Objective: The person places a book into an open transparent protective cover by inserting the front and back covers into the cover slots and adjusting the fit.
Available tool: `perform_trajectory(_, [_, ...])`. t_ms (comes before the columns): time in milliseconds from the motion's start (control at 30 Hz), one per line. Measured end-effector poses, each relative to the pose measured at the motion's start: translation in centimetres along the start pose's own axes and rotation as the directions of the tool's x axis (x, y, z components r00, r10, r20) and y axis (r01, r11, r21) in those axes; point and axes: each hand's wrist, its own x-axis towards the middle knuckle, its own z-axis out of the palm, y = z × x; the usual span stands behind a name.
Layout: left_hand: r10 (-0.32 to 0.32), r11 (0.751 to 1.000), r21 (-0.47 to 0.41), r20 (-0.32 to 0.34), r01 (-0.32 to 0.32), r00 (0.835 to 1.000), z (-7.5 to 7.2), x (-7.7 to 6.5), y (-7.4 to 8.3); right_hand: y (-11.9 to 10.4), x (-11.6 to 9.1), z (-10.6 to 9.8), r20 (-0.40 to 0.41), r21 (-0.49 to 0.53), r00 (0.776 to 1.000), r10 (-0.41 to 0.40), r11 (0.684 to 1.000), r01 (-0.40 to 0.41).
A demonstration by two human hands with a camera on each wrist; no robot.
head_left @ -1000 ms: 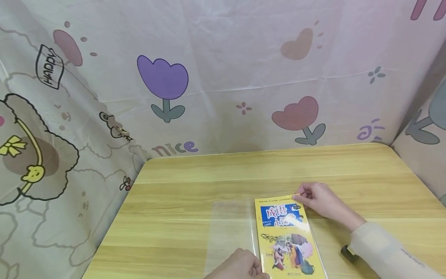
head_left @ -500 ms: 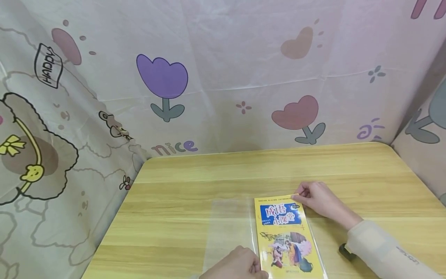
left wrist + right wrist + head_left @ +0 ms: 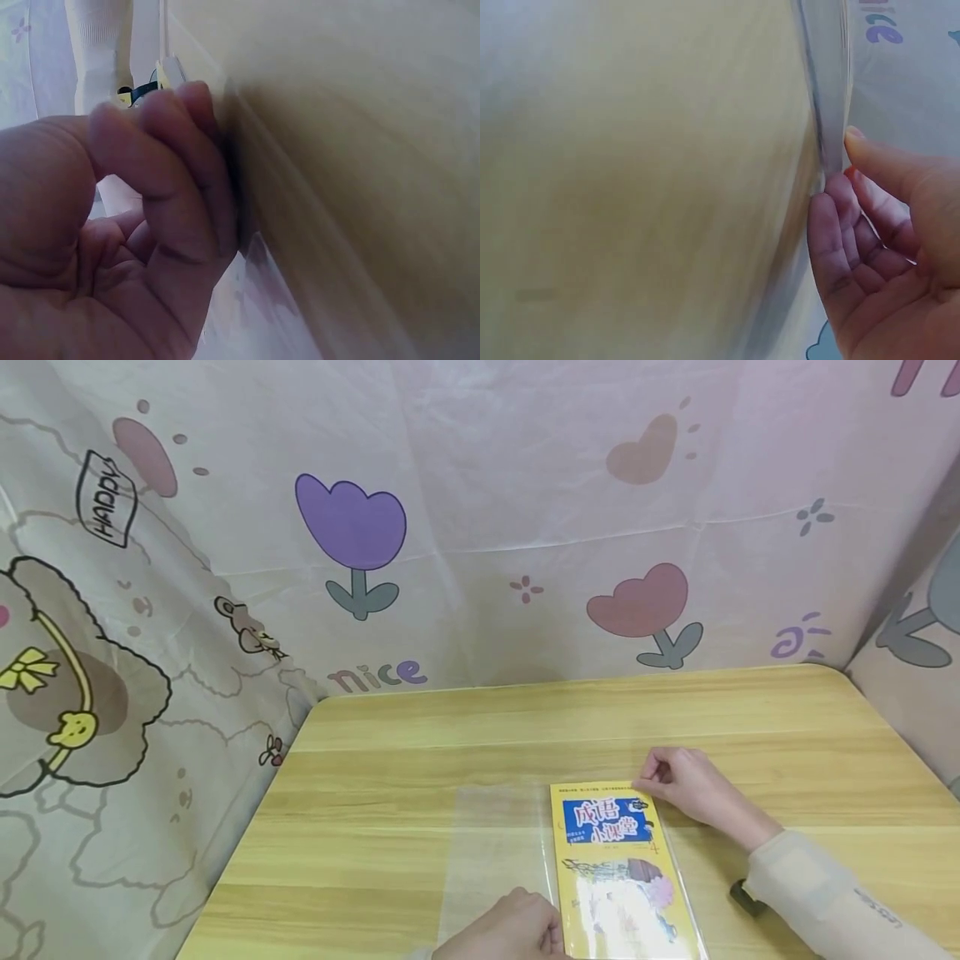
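Note:
A yellow book (image 3: 611,858) with a blue title panel lies face up at the front of the table in the head view. A clear plastic book cover (image 3: 491,852) spreads flat to its left, and a clear edge shows along the book's right side. My right hand (image 3: 686,785) pinches the book's upper right corner between thumb and fingers. At the lower left edge, my left hand (image 3: 506,931) holds the book with curled fingers; its fingertips are partly hidden. In the left wrist view the curled fingers (image 3: 176,165) touch the table side, near a bit of clear film (image 3: 266,300).
The wooden table (image 3: 375,777) has rounded back corners. Behind it hangs a printed cloth (image 3: 480,527) with flowers and hearts, and similar cloth covers both sides. A dark band (image 3: 747,899) shows beneath the right sleeve (image 3: 825,893).
Glare has spread over the lower picture on the book's front. The left thumb shows less over the book's bottom edge. Both hands stay in nearly the same places.

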Motion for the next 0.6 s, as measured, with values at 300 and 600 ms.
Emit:
perform_trajectory(300, [0.018,0.993,-0.119,-0.013,-0.02,1.0,0.2,0.0,0.1,0.4,0.5,-0.6,0.021,-0.015,1.0,0.004,1.0,-0.004])
perform_trajectory(600, [-0.062,0.997,-0.051,-0.023,0.061,0.998,-0.1,0.8,1.1,0.9,1.1,-1.2,0.026,-0.024,1.0,0.013,1.0,-0.013])
